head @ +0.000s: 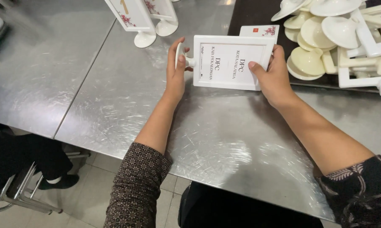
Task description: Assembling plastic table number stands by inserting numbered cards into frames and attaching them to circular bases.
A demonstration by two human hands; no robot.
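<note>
Nearest to us, and the largest thing we see, is the steel bench [114, 114], its scratched top running from the near edge to the far side, with a seam down its left part. Beyond its near edge, at the left, tiled floor shows, along with a metal chair frame [17, 194] and a dark shoe [62, 181].

At the far right lies a heap of white stand parts [338, 38], round bases and empty frames tumbled together on a dark tray [249, 14].

Next in size is the white framed table sign [228, 63], lying on its side at the far middle of the bench, its stem and round base pointing left. Our right hand [275, 78] grips the frame's right end, thumb laid over the front. Our left hand [175, 71] is closed around the stem, fingers on the round base. A card with a red flower print [260, 31] peeks out just behind the frame.

Two more upright signs with flower prints [144, 19] stand at the far left-centre, on their round feet.
</note>
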